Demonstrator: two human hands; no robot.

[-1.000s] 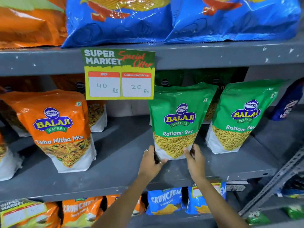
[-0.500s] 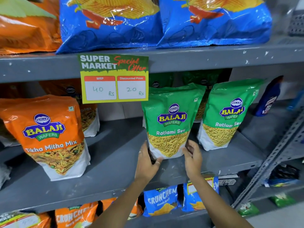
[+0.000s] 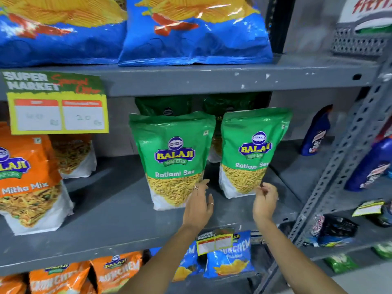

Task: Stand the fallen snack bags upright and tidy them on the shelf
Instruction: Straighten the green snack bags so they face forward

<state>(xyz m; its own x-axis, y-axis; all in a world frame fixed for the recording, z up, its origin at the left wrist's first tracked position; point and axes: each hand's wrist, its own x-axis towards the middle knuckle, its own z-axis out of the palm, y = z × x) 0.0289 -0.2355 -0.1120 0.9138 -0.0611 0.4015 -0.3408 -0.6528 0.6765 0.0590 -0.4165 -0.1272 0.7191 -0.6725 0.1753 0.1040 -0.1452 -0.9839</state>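
Note:
Two green Ratlami Sev bags stand upright side by side on the grey middle shelf (image 3: 118,209): the left bag (image 3: 171,158) and the right bag (image 3: 252,149). My left hand (image 3: 198,205) is open, its fingertips at the left bag's lower right edge. My right hand (image 3: 265,203) is loosely curled, with its fingertips just under the right bag's lower right corner and nothing in it. More green bags (image 3: 167,106) stand behind in shadow. An orange Mitha Mix bag (image 3: 27,183) stands upright at the left.
A yellow price tag (image 3: 57,102) hangs from the upper shelf, which carries blue chip bags (image 3: 195,32). Dark blue bottles (image 3: 317,132) stand to the right beyond a perforated metal post (image 3: 339,166). Blue Crunchem bags (image 3: 229,257) and orange bags (image 3: 114,272) fill the lower shelf.
Both hands have let go of the left green bag's bottom corners and shifted right. My right hand is now under the right green bag. The view has swung right.

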